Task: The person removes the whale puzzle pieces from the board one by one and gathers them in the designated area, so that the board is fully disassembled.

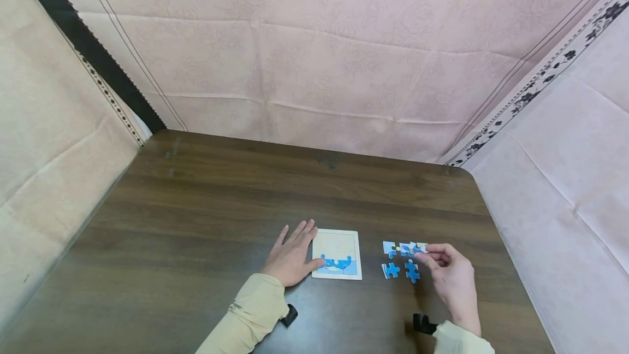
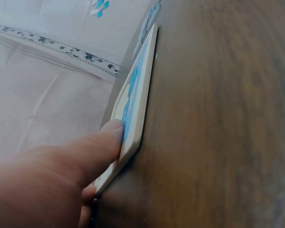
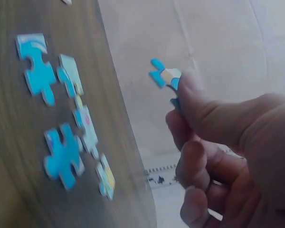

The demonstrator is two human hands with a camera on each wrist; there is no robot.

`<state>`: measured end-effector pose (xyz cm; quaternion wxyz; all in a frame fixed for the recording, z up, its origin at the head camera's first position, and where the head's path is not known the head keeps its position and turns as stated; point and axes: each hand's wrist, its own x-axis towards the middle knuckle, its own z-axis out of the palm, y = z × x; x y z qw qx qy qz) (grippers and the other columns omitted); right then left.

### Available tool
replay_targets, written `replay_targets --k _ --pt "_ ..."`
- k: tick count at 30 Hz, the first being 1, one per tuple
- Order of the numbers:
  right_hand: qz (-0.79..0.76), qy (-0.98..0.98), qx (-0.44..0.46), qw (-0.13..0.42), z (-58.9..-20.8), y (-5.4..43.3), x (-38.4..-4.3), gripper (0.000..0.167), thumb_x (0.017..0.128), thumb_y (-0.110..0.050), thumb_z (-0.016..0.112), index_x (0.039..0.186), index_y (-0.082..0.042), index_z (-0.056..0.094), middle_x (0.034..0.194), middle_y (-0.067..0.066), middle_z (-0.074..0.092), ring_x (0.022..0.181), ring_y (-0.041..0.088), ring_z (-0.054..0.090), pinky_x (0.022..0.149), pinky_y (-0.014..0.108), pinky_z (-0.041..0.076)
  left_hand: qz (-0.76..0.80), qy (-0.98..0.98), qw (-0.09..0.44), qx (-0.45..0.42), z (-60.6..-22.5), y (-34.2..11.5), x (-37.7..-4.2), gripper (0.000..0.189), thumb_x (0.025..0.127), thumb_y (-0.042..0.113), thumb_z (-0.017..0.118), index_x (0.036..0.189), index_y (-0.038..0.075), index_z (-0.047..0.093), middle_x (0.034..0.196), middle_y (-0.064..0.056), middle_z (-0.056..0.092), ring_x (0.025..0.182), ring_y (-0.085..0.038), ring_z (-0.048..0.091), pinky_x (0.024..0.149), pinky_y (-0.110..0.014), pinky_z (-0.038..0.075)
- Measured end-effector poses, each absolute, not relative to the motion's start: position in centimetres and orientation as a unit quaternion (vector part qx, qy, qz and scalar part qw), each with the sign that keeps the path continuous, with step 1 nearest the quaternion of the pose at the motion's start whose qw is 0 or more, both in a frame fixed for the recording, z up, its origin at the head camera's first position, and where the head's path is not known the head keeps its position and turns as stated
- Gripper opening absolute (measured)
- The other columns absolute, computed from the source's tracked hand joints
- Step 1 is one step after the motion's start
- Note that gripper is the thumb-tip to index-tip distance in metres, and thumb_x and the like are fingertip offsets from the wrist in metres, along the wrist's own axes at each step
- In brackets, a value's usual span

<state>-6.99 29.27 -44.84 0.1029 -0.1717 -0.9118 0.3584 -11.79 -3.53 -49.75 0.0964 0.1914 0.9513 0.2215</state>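
Observation:
A square puzzle board (image 1: pixel 336 243) with a pale raised frame lies on the table, its lower strip filled with blue pieces. My left hand (image 1: pixel 291 257) lies along the board's left side with fingers extended, and its thumb (image 2: pixel 92 149) rests on the board's face. To the right, my right hand (image 1: pixel 449 277) pinches a blue jigsaw piece (image 3: pixel 165 75) between thumb and index finger, held above the table. Part of that piece is hidden by the thumb. Loose jigsaw pieces (image 3: pixel 64 156) lie beneath and left of this hand.
Several loose pieces, among them one with a pale edge (image 1: pixel 391 270), are grouped right of the board. The brown wooden table (image 1: pixel 221 206) meets hung pale cloths (image 1: pixel 295 59) at its back and sides. A black strap part (image 1: pixel 423 323) shows at the right wrist.

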Motion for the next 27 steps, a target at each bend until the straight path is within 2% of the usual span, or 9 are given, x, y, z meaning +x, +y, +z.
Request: replay_targets --k 5,14,27 --pt "0.332 -0.913 -0.214 0.106 -44.7 30.5 -6.5 0.025 0.081 -0.032 0.08 0.094 -0.011 0.075 0.08 0.003 0.072 0.069 0.013 0.06 0.055 0.021 0.045 0.219 0.952 0.097 0.19 -49.9 -3.5 -11.8 0.082 0.09 0.058 0.059 0.153 0.012 0.032 0.16 -0.001 0.021 0.148 -0.02 0.014 0.119 -0.05 0.004" --pt "0.306 -0.913 -0.257 0.079 -45.1 32.1 -5.7 0.027 0.084 -0.032 0.077 0.097 -0.008 0.076 0.077 0.002 0.071 0.068 0.014 0.057 0.053 0.026 0.042 0.217 0.953 0.093 0.189 -50.1 -3.5 -11.9 0.083 0.089 0.059 0.059 0.152 0.012 0.033 0.16 -0.002 0.022 0.148 -0.021 0.014 0.118 -0.05 0.005" --pt "0.297 -0.912 -0.281 0.033 -46.3 32.7 -5.5 0.031 0.083 -0.035 0.077 0.094 -0.005 0.076 0.073 0.0 0.07 0.073 0.019 0.059 0.059 0.03 0.041 0.217 0.953 0.096 0.187 -50.0 -3.5 -11.8 0.083 0.089 0.058 0.06 0.153 0.013 0.032 0.161 -0.002 0.021 0.148 -0.021 0.013 0.118 -0.051 0.004"
